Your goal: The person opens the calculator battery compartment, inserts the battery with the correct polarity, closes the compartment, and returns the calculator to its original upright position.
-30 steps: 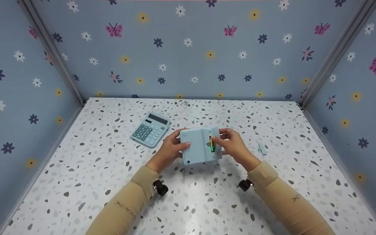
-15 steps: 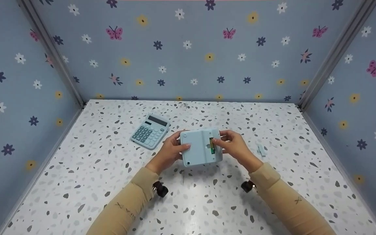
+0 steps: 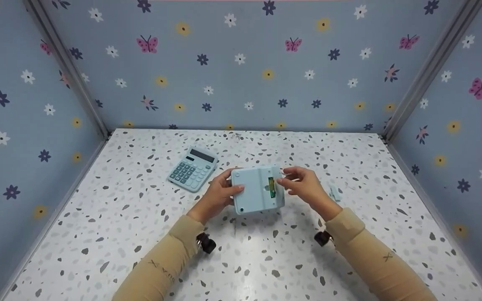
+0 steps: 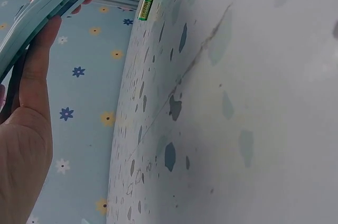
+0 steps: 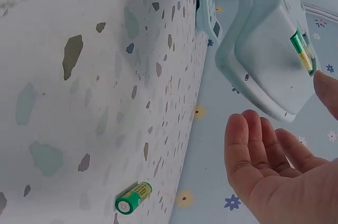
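Observation:
My left hand (image 3: 217, 195) grips a light blue calculator (image 3: 249, 191) by its left side, thumb on its back, which faces up. A green and yellow battery (image 3: 272, 188) lies in the slot near the right edge. The right hand (image 3: 306, 189) is beside that edge, its fingers loosely bent and off the casing in the right wrist view; the thumb (image 5: 328, 89) is close to the battery's end, and whether it touches cannot be told. Another green battery (image 5: 133, 197) lies on the table, also visible in the left wrist view.
A second light blue calculator (image 3: 193, 169) lies face up on the speckled table (image 3: 245, 259), left of the held one. To the right of my right hand is a small light blue plastic piece (image 3: 335, 193). Flower-patterned walls (image 3: 241, 83) stand around the table's back and sides.
My right hand has moved slightly right, and its thumb has come off the battery in the slot, leaving more of it visible. The left hand keeps its grip.

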`<state>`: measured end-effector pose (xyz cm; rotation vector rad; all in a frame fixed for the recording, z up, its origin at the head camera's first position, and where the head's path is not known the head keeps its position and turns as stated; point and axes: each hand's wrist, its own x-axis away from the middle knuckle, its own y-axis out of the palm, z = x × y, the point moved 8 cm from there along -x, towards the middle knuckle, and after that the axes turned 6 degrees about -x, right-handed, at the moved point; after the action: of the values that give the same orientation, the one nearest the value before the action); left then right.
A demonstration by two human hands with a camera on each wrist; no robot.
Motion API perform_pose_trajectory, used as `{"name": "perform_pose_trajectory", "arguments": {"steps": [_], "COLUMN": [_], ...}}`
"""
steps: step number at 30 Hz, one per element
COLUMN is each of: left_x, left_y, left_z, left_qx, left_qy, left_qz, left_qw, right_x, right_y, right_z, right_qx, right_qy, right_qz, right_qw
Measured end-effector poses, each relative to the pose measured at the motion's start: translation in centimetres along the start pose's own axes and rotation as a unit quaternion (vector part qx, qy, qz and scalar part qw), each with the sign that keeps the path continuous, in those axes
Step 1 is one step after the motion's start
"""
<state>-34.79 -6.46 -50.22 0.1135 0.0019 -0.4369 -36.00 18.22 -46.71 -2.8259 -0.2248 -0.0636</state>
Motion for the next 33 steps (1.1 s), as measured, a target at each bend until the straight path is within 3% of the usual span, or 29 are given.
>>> {"name": "perform_pose_trajectory", "arguments": {"steps": [11, 18, 33], "left_x": [0.2, 0.4, 0.3], "left_y": [-0.4, -0.4, -0.7], "left_z": [0.5, 0.6, 0.6], "left_qx": [0.005, 0.005, 0.001], "left_qy": [0.005, 0.008, -0.004], "left_qz": [0.009, 0.009, 0.012], "left_qw": [0.9999, 0.9999, 0.9999], "right_x": [0.2, 0.1, 0.2], "right_y": [-1.8, -2.6, -3.9], "right_z": [-0.4, -0.1, 0.3], "right_qx": [0.034, 0.03, 0.053], "right_qy": [0.001, 0.026, 0.021], "right_qz": [0.016, 0.024, 0.04], "right_qw": [0.9993, 0.9989, 0.9976]}}
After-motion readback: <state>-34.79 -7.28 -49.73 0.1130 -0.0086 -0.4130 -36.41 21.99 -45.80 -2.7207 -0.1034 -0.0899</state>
